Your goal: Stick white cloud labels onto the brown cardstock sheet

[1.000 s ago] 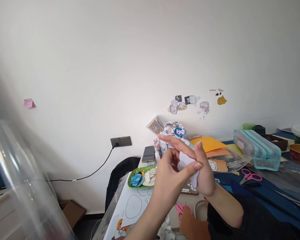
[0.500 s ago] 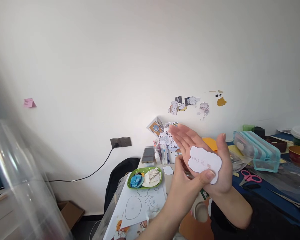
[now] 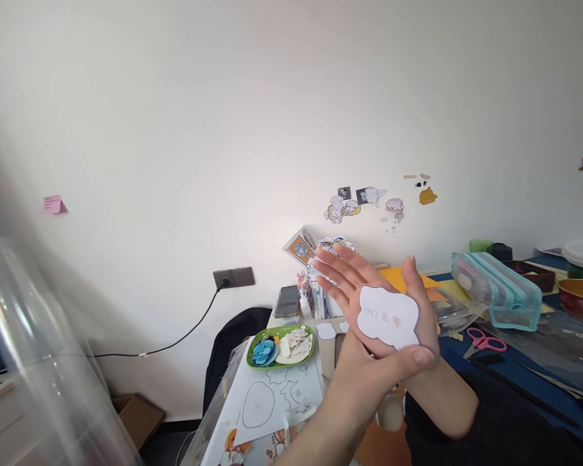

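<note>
While the right hand (image 3: 352, 294) is spread flat at centre right of the frame, palm toward the camera and fingers fanned to the upper left, a cloud cutout (image 3: 387, 317) of thin white paper lies against that palm. The cutout has a scalloped, puffy outline and a smooth matt face with faint orange marks, too small to read. The right hand grips nothing: its fingers are straight and its thumb stands up past the cutout's top edge. From the bottom centre the bare left hand (image 3: 369, 378) curls around the heel of the right one, with its thumb laid across the front just under the cutout's lower edge. Its fingers are hidden behind, and whether the thumb pins the paper cannot be told.

Lower in the frame, on the cluttered table (image 3: 471, 372), sits a glossy green tray (image 3: 272, 332) heaped with blue and cream paper scraps. Just below it is a white sheet (image 3: 272, 401) with outlined shapes. At the right edge lie pink-handled scissors (image 3: 486, 340) and a soft, clear teal pencil case (image 3: 498, 291). Flat cartoon stickers (image 3: 364, 200) cling to the pale wall at upper centre, and a curved clear plastic sheet (image 3: 39, 362) — shiny and see-through — fills the lower left.
</note>
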`<state>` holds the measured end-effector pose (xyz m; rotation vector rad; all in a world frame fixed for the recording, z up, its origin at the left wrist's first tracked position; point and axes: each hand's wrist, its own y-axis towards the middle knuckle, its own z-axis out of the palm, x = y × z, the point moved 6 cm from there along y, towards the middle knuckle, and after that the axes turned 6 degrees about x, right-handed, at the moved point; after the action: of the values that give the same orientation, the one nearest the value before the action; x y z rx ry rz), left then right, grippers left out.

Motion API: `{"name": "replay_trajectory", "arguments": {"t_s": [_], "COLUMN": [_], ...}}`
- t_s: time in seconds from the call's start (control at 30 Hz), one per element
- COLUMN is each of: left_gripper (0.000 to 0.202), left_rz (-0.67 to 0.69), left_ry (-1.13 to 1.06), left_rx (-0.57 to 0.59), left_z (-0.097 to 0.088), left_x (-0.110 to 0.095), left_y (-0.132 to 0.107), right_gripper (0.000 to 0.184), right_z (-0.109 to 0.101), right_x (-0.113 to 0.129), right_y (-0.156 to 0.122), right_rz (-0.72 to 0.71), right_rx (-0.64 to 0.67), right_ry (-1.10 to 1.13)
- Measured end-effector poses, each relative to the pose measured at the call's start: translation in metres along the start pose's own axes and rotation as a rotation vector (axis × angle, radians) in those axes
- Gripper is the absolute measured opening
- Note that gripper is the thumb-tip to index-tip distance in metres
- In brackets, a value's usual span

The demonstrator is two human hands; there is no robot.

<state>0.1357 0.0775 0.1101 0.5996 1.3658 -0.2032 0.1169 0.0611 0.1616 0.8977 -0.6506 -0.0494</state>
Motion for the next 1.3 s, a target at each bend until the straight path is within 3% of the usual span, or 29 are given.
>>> {"name": "replay_trajectory", "arguments": {"t_s": [0.1,0.17,0.27,0.4,0.53,0.63,0.8,0.9,1.03,1.3], "left_gripper": [0.071,0.075,0.072,0.052,0.019,0.008,0.015,0.016,0.018,0.018], "left_rz": [0.004,0.009,-0.020,0.153,0.261,0.296,0.266,0.260,0.233,0.219], "left_ry": [0.009,0.000,-0.001,0.152,0.269,0.296,0.360,0.436,0.446,0.434], "left_rx": [-0.044,0.046,0.082,-0.128,-0.113,-0.095,-0.153,-0.179,-0.191,-0.215], "left_z": [-0.016,-0.028,-0.047,-0.069,-0.066,-0.063,-0.069,-0.072,-0.073,-0.074], "left_x": [-0.006,-0.012,-0.019,-0.042,-0.057,-0.060,-0.064,-0.070,-0.073,-0.065], "left_y": [-0.015,-0.031,-0.046,-0.050,-0.052,-0.056,-0.060,-0.063,-0.064,-0.060], "right_gripper": [0.072,0.072,0.071,0.066,0.064,0.065,0.063,0.062,0.047,0.023], "right_z": [0.000,0.001,0.003,0.008,0.012,0.012,0.000,-0.018,-0.036,-0.037], "right_x": [0.000,0.003,0.010,0.017,0.021,0.018,0.021,0.030,0.044,0.050], "right_y": [0.000,-0.001,-0.002,-0.007,-0.014,-0.014,-0.009,-0.004,-0.001,0.000], "right_rz": [0.010,0.002,-0.027,-0.013,-0.038,-0.038,-0.099,-0.131,-0.172,-0.145], "right_rx": [-0.031,-0.036,-0.027,-0.023,-0.047,-0.038,-0.092,-0.194,-0.324,-0.357], "right_ry": [-0.047,-0.088,-0.166,-0.416,-0.699,-0.738,-0.702,-0.730,-0.830,-0.851]}}
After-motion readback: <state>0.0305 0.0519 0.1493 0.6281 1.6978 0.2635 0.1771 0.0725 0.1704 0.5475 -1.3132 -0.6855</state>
